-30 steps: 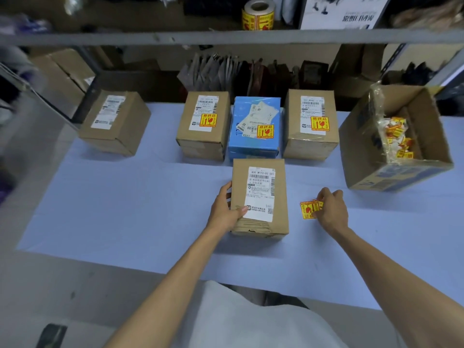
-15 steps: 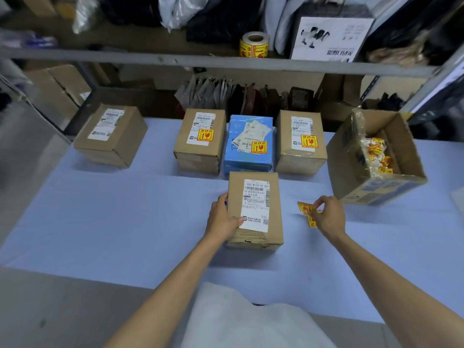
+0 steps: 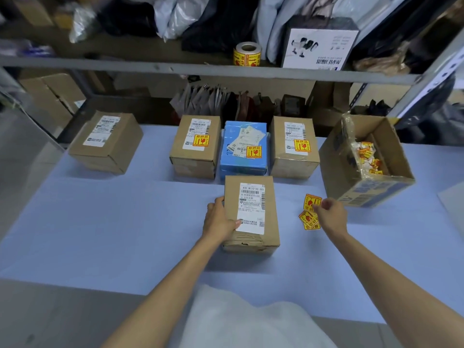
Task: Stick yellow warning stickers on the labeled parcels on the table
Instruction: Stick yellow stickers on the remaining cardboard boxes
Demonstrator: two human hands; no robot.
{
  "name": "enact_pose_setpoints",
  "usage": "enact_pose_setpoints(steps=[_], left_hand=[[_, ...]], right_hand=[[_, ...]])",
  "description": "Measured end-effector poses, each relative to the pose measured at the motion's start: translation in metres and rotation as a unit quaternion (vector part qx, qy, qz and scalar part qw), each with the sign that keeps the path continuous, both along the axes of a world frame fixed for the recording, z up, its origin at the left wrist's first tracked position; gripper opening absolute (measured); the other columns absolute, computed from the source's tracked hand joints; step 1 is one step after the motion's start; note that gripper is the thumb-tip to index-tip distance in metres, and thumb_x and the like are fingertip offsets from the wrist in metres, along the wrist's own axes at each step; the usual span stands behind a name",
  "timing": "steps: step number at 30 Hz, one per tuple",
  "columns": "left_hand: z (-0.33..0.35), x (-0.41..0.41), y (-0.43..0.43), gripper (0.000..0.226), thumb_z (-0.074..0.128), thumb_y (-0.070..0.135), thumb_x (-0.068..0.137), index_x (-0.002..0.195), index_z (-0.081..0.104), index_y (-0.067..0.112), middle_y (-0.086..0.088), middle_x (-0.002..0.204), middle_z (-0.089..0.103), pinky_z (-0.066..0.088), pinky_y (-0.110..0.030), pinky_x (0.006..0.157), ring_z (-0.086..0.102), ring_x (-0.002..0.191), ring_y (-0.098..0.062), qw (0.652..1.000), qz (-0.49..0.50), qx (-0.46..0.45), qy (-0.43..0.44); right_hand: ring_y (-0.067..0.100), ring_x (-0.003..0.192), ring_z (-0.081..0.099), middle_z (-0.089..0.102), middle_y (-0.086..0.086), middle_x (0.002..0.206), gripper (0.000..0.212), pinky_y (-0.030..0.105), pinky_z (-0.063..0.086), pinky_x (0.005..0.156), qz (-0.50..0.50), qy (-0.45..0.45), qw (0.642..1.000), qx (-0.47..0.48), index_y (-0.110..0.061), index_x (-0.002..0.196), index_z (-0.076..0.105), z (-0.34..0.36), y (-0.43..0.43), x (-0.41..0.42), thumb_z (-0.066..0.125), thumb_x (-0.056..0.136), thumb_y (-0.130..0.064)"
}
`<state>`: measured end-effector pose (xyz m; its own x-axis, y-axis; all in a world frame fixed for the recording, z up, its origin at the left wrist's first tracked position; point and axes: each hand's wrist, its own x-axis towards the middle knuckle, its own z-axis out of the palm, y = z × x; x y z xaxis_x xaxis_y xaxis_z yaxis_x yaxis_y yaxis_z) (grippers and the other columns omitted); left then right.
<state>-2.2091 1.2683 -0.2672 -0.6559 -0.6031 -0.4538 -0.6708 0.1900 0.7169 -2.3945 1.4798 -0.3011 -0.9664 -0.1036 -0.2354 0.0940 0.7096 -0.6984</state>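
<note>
Left hand (image 3: 219, 222) grips the brown cardboard labelled parcel (image 3: 251, 209) on the pale-blue bench (image 3: 100, 234); right hand (image 3: 331, 217) pinches a yellow square warning sticker (image 3: 312, 201) just right of it — the label lies leftward.

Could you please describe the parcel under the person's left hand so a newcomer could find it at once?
On the blue table, find the blue box at the back. In front of it lies a brown parcel, its left edge held by the left hand. The blue box and the brown boxes flanking it each carry a yellow sticker; this one has none.
</note>
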Motion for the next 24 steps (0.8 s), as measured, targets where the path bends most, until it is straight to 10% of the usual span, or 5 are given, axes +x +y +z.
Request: enact_pose_setpoints(steps=[6, 14, 24], left_hand=[[0.022, -0.022, -0.001, 0.072, 0.076, 0.009, 0.076, 0.137, 0.041, 0.026, 0.001, 0.135, 0.042, 0.044, -0.029, 0.099, 0.042, 0.127, -0.018, 0.991, -0.061, -0.063, 0.104], [0.056, -0.042, -0.007, 0.021, 0.065, 0.030, 0.089, 0.107, 0.065, 0.020, 0.001, 0.098, 0.069, 0.057, -0.034, 0.085, 0.067, 0.095, -0.014, 0.975, -0.068, 0.067, 0.200], [0.045, -0.027, -0.011, 0.015, 0.074, 0.008, 0.081, 0.078, 0.060, 0.012, -0.004, 0.086, 0.067, 0.060, -0.030, 0.068, 0.071, 0.076, -0.018, 0.953, 0.076, 0.165, 0.242]], right_hand=[[0.023, 0.067, 0.063, 0.065, 0.011, 0.074, 0.005, 0.027, 0.053, 0.060, 0.070, -0.047, 0.973, -0.213, -0.001, 0.088, 0.065, 0.053, -0.042, 0.012, 0.063, 0.085, 0.002], [-0.001, 0.066, 0.065, 0.069, 0.000, 0.076, 0.012, 0.009, 0.047, 0.058, 0.286, -0.106, 0.921, -0.242, -0.011, 0.088, 0.072, 0.101, -0.094, 0.044, 0.064, 0.087, -0.002], [0.017, 0.075, 0.070, 0.070, 0.013, 0.087, 0.012, 0.026, 0.059, 0.064, 0.232, -0.170, 0.924, -0.253, -0.002, 0.096, 0.064, 0.090, -0.106, 0.053, 0.068, 0.085, -0.002]])
